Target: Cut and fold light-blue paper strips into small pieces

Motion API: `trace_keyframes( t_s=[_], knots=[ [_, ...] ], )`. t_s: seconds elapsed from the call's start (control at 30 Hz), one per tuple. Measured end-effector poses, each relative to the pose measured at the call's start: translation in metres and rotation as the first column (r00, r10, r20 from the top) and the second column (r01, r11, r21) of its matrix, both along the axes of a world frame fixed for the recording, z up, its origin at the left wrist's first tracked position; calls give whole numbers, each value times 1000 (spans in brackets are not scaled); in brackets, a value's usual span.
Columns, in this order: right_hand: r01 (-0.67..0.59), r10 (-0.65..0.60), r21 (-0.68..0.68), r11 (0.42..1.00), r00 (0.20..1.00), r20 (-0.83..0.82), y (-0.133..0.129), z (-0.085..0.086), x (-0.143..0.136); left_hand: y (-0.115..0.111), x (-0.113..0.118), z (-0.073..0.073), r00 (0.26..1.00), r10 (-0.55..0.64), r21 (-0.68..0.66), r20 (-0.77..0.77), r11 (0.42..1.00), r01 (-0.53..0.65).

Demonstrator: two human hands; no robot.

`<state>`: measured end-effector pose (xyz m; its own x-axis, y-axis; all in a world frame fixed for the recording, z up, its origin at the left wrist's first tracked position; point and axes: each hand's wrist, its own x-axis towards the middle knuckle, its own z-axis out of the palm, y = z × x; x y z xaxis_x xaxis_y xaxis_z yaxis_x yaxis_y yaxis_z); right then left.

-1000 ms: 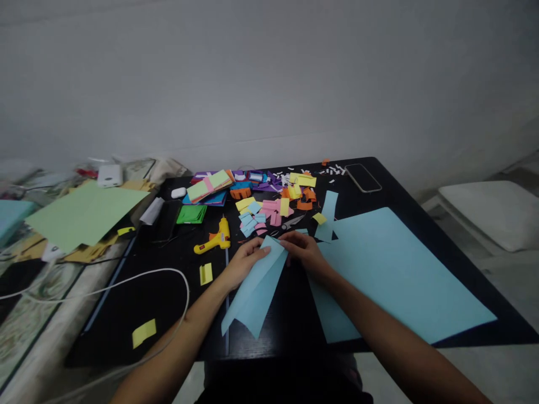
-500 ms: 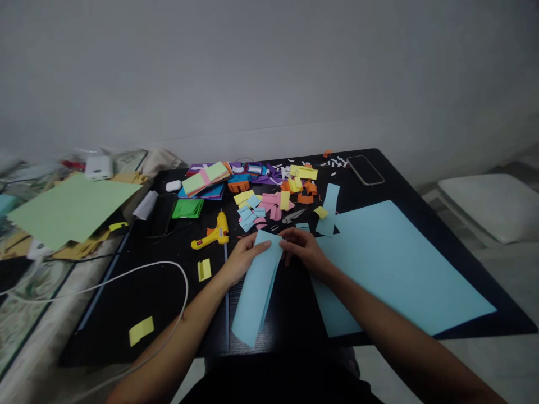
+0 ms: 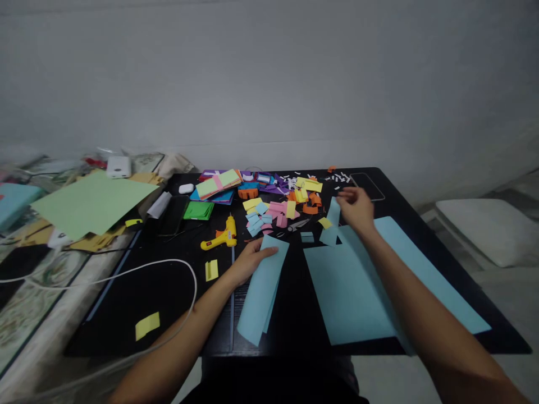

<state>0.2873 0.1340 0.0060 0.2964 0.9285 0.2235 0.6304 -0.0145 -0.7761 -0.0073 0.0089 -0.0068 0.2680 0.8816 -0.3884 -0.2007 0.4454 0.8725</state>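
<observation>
A folded light blue paper (image 3: 263,289) stands out over the black table's front part, and my left hand (image 3: 251,259) grips its upper left edge, thumb on top. My right hand (image 3: 357,209) is raised at the back right, beside a narrow light blue strip (image 3: 332,221); its fingers are bent close together, and whether they hold anything is too small to tell. Under my right forearm lies a large light blue sheet (image 3: 351,292). Small blue pieces (image 3: 257,223), pink pieces (image 3: 278,210) and scissors (image 3: 298,225) lie behind the folded paper.
A yellow glue gun (image 3: 223,235) lies left of my left hand. A white cable (image 3: 196,280) loops over my left forearm. Stacked coloured papers (image 3: 219,184), green paper (image 3: 199,210) and a phone (image 3: 368,186) are at the back. A white stool (image 3: 490,227) stands at the right.
My right hand has let go of the folded paper and moved up and right towards the narrow strip. My left hand still holds the folded paper. The view has shifted slightly.
</observation>
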Motion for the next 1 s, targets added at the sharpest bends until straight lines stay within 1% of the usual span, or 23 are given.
trace_keyframes(
  t_s=[0.03,0.07,0.13,0.2,0.3,0.37,0.4,0.47,0.5,0.57,0.6,0.63,0.67,0.7,0.73,0.8,0.9,1.0],
  knots=[
    [61,-60,-7,998,996,66,13,5,14,0,0,-1,1000,-2,5,-2,1000,2],
    [98,-95,-14,995,987,128,23,8,25,1,0,-2,1000,-4,8,-6,1000,4],
    [128,-115,-47,991,969,220,36,12,42,1,-1,-4,1000,-12,20,-13,1000,12],
    [138,-114,-74,988,956,271,40,10,52,1,-1,-5,1000,-17,42,-12,999,17],
    [148,-118,-77,986,946,303,41,9,53,0,-1,-6,1000,-25,60,-8,998,25],
    [130,-111,-46,990,948,297,38,10,45,1,-1,-6,1000,-28,58,-12,998,28],
    [100,-86,-32,994,954,287,34,11,37,1,-1,-6,1000,-25,59,-16,998,26],
    [23,-26,18,1000,977,211,19,12,14,1,-1,-7,1000,-15,64,-23,998,17],
    [-16,12,19,1000,985,175,7,11,0,2,-1,-7,1000,-13,65,-21,998,14],
    [-134,133,4,991,987,93,-24,6,-34,2,-1,-6,1000,-12,61,-5,998,12],
    [-213,213,-5,977,976,36,-42,3,-51,1,-1,-5,1000,-11,59,5,998,11],
    [-325,321,-11,946,939,-123,-60,-1,-67,1,-1,-4,1000,-8,62,8,998,7],
    [-410,392,-17,912,882,-264,-77,-4,-81,1,-1,-4,1000,0,67,6,998,0],
    [-459,421,-23,888,832,-362,-92,-8,-93,1,-1,-3,1000,13,75,1,997,-13],
    [-478,422,-25,878,797,-432,-103,-12,-102,1,-1,-3,1000,30,82,-4,996,-30],
    [-490,404,-37,871,757,-514,-117,-20,-113,1,-1,-4,998,65,86,-4,994,-64],
    [-519,375,-41,854,667,-644,-118,-30,-116,1,-2,-5,995,99,82,-2,992,-98],
    [-543,353,-43,839,603,-716,-114,-37,-114,2,-2,-6,996,87,79,-23,993,-85]
  ],
)
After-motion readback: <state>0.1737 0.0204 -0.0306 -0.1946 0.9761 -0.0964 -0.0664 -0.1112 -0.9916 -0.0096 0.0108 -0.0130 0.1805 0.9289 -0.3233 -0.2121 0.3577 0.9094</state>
